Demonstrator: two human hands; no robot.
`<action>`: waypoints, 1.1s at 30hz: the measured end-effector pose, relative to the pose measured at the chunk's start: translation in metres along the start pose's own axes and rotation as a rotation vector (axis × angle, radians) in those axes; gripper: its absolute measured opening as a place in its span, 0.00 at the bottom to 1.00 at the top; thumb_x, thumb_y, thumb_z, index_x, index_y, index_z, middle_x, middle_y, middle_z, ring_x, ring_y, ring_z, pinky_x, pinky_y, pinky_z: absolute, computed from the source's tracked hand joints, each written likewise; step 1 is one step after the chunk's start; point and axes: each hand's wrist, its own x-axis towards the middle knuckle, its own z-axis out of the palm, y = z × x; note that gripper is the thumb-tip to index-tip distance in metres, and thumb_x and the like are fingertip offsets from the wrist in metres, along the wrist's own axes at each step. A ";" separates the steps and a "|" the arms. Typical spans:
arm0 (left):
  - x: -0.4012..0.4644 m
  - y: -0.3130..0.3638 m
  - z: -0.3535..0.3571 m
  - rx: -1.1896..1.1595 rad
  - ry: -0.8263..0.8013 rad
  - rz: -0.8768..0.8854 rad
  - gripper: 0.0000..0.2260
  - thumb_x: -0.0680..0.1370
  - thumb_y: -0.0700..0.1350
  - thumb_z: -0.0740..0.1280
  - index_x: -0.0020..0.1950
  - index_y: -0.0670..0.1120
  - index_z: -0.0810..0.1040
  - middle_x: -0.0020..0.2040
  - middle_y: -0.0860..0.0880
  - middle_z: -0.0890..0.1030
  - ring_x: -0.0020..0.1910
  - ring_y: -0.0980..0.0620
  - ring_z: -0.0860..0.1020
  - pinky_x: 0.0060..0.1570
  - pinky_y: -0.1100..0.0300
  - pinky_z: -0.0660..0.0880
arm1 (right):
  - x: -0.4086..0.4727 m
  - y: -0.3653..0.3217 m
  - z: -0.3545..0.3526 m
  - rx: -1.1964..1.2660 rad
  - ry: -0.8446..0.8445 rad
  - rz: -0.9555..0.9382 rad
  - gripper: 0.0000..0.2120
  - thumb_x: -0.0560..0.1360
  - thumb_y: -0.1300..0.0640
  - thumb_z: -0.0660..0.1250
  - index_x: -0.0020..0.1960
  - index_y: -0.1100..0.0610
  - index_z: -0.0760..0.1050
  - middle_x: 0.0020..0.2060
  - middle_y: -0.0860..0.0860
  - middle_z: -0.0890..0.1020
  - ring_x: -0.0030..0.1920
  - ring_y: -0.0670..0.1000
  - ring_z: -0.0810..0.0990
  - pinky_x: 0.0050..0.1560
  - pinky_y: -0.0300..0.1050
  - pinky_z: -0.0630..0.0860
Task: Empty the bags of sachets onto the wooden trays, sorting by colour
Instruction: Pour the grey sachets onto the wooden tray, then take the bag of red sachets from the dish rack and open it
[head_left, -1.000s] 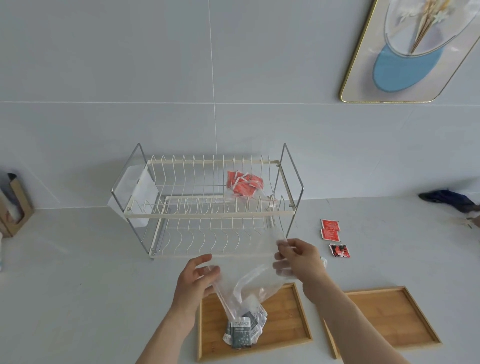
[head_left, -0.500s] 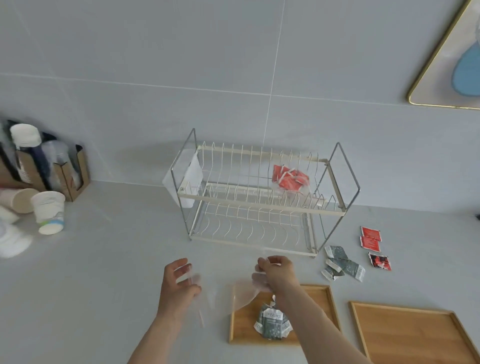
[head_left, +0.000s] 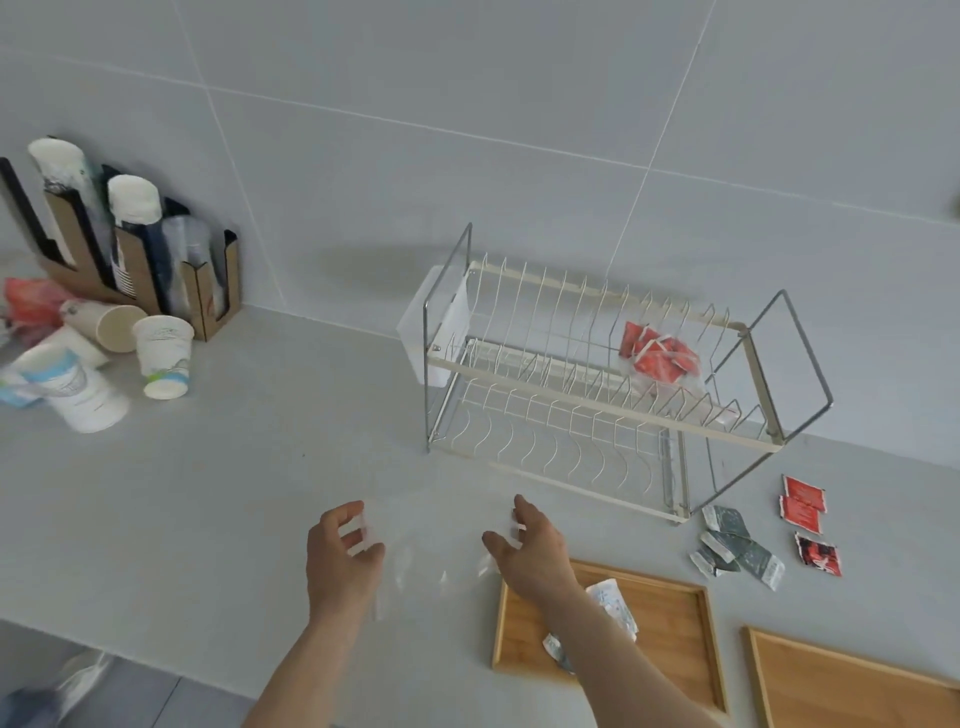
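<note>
1. At the far left of the frame we see paper cups, one upright and others tipped over, in front of a cardboard cup holder against the wall.
2. Low and left of centre, our left hand hovers over the counter with fingers curled and spread apart; its fingertips seem to touch the edge of a clear empty bag, though blur keeps us from calling it a firm grip.
3. Just right of it, our right hand is likewise loosely spread at the bag's other edge.
4. Under the right forearm sits a wooden tray with grey sachets on it.
5. Above, at centre right, a dish rack carries a bag of red sachets on its upper tier.
6. Right of the rack's foot, loose grey sachets and red sachets lie on the counter.
7. At the lower right corner, a second wooden tray lies bare.
</note>
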 end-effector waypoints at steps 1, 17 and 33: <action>0.001 -0.001 -0.001 0.010 -0.008 0.002 0.24 0.73 0.28 0.68 0.66 0.46 0.75 0.67 0.44 0.73 0.59 0.46 0.78 0.57 0.53 0.76 | 0.000 0.000 0.001 0.004 -0.031 -0.007 0.37 0.78 0.52 0.71 0.81 0.57 0.58 0.76 0.54 0.69 0.75 0.55 0.70 0.74 0.51 0.68; -0.023 0.024 0.050 0.438 -0.237 0.356 0.29 0.77 0.46 0.71 0.77 0.50 0.67 0.77 0.47 0.68 0.76 0.48 0.66 0.73 0.48 0.67 | -0.018 0.037 -0.059 -0.318 0.202 -0.125 0.27 0.79 0.51 0.67 0.77 0.48 0.66 0.72 0.48 0.74 0.69 0.53 0.76 0.65 0.48 0.74; -0.117 0.143 0.182 0.483 -0.589 1.070 0.08 0.77 0.60 0.64 0.55 0.61 0.76 0.47 0.66 0.79 0.49 0.67 0.78 0.48 0.64 0.78 | -0.038 0.094 -0.230 0.016 0.894 0.061 0.05 0.76 0.59 0.68 0.51 0.53 0.82 0.47 0.52 0.86 0.42 0.54 0.81 0.43 0.47 0.75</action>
